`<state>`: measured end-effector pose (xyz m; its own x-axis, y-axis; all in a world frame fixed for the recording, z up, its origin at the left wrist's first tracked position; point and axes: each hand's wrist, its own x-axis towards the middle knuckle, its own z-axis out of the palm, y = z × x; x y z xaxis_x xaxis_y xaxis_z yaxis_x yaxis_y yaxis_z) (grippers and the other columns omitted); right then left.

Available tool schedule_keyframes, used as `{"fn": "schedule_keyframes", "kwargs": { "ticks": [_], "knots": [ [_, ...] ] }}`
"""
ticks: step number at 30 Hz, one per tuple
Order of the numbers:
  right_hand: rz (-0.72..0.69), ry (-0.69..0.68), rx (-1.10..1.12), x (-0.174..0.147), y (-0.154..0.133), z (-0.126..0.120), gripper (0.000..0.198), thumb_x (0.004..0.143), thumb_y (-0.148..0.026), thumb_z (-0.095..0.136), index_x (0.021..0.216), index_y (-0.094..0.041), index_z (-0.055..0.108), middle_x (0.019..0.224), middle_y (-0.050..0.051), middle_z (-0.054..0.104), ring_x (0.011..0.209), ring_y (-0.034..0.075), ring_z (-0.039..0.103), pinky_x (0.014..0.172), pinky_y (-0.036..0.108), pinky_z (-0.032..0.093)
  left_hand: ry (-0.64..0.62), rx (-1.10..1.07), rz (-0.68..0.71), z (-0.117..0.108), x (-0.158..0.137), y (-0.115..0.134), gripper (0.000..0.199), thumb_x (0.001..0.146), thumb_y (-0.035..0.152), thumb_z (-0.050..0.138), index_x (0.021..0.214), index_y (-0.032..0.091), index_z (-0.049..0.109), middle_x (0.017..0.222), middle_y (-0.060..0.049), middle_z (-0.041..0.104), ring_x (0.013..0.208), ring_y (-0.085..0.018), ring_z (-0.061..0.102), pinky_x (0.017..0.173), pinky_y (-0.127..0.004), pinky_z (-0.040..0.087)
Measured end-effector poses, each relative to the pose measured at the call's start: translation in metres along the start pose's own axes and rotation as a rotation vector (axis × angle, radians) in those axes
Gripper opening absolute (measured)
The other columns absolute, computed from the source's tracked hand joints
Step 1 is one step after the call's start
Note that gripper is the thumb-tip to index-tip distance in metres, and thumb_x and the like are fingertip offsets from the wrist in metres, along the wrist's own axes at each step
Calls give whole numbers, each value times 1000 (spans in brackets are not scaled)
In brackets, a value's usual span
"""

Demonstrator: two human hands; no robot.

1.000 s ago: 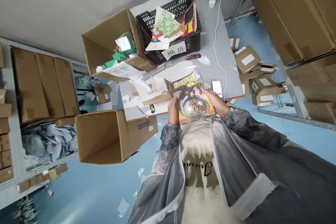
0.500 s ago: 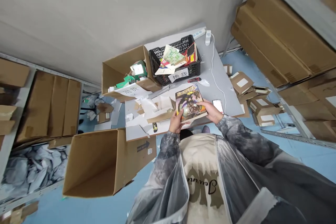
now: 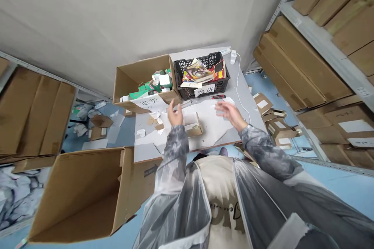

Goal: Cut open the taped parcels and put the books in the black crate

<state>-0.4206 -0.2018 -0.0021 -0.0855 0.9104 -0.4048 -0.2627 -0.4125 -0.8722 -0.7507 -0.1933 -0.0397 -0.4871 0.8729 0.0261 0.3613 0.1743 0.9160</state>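
Observation:
A paperback book (image 3: 200,74) with a dark, colourful cover lies on top of the papers and books in the black plastic crate (image 3: 223,84). My left hand (image 3: 175,114) is held above the table with its fingers apart, nothing in it. Under and to the right of it sits a small opened cardboard box (image 3: 195,130). My right hand (image 3: 229,112) is also empty, fingers spread, over the table's right part. Just beyond it lies a red and black utility knife (image 3: 218,96).
Left of the crate stands a cardboard box (image 3: 125,81) with green and white packets. A large open carton (image 3: 78,194) is on the floor at the left. A white cable (image 3: 240,95) runs along the table's right side. Shelves with cartons (image 3: 309,66) flank both sides.
The book has gone from both my hands onto the pile in the black crate. My hands have let go and drawn apart. The view has shifted a little.

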Motion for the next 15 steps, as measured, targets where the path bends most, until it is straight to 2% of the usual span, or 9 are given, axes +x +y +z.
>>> {"fn": "schedule_keyframes", "kwargs": {
  "ticks": [3, 4, 5, 7, 9, 12, 15],
  "knots": [
    [257, 82, -111, -30, 68, -3, 36, 95, -52, 71, 117, -26, 81, 154, 16, 83, 142, 36, 80, 108, 50, 71, 370, 202, -123, -62, -60, -69, 56, 122, 49, 55, 169, 20, 63, 173, -26, 64, 173, -39, 53, 143, -58, 45],
    [308, 104, -170, -35, 86, -1, 35, 94, -52, 70, 116, -26, 82, 153, 16, 84, 144, 36, 79, 110, 50, 70, 452, 245, -198, -78, -73, -90, 53, 122, 47, 55, 166, 19, 63, 171, -27, 64, 172, -40, 53, 144, -60, 44],
    [347, 113, -231, -38, 100, 1, 36, 94, -51, 69, 116, -27, 82, 154, 15, 83, 146, 35, 77, 113, 49, 69, 472, 257, -283, -91, -80, -107, 52, 119, 46, 59, 163, 19, 63, 169, -27, 66, 168, -40, 57, 144, -60, 44],
    [399, 122, -347, -37, 120, 9, 38, 96, -51, 67, 120, -27, 83, 158, 14, 81, 149, 33, 74, 118, 49, 66, 310, 188, -472, -104, -81, -135, 52, 117, 46, 64, 162, 20, 63, 165, -24, 70, 161, -37, 64, 142, -56, 47],
    [431, 131, -423, -28, 130, 19, 45, 101, -54, 64, 132, -27, 83, 165, 13, 77, 152, 31, 71, 123, 49, 63, 111, 54, -607, -104, -71, -154, 58, 117, 52, 67, 166, 23, 61, 168, -21, 70, 159, -35, 68, 137, -51, 54],
    [443, 135, -462, -11, 135, 36, 62, 109, -63, 57, 156, -28, 77, 179, 14, 67, 160, 32, 66, 131, 52, 59, -12, -118, -636, -90, -49, -168, 71, 113, 60, 74, 173, 25, 59, 171, -19, 71, 163, -35, 67, 136, -49, 56],
    [395, 73, -475, 4, 136, 50, 77, 112, -71, 57, 177, -29, 65, 192, 12, 54, 172, 34, 57, 139, 55, 53, -114, -149, -633, -76, -36, -177, 82, 100, 58, 92, 168, 20, 65, 166, -21, 76, 163, -40, 67, 140, -53, 52]
  ]
}}
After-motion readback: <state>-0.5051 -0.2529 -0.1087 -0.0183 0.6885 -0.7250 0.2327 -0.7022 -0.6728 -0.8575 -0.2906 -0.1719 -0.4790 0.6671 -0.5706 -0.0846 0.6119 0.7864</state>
